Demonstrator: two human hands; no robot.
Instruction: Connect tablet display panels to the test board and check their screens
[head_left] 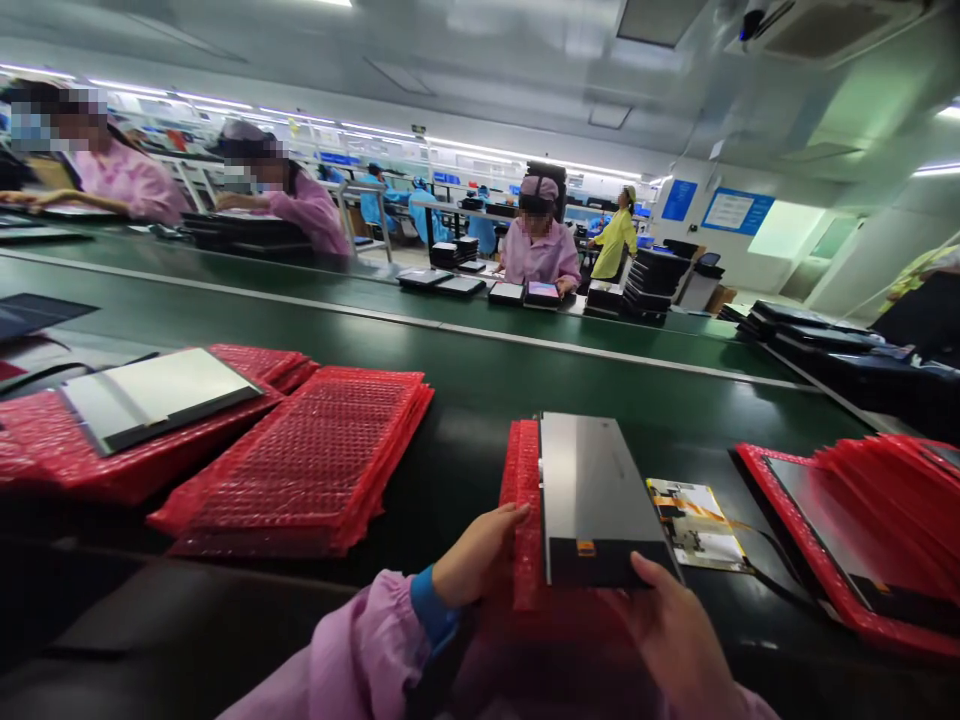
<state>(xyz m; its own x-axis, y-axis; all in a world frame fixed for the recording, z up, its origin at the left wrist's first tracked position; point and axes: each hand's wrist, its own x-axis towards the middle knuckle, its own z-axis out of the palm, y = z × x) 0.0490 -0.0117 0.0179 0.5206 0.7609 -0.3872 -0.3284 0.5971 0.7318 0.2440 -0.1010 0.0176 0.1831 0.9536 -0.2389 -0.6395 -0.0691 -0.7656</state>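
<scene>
A flat display panel (pixel 592 495) with a grey back lies on a red bubble-wrap bag (pixel 525 500) in front of me. My left hand (pixel 476 555) grips the left edge of the bag and panel, fingers curled around it. My right hand (pixel 671 630) holds the panel's near right corner, thumb on top. A flex cable with a small circuit board (pixel 694 520) sticks out at the panel's right side.
A stack of red bubble bags (pixel 300 460) lies to the left, and another with a panel (pixel 157 395) on top farther left. Red bags holding a dark screen (pixel 862 540) are at the right. Behind runs a green conveyor (pixel 450 355), where people in pink coats work.
</scene>
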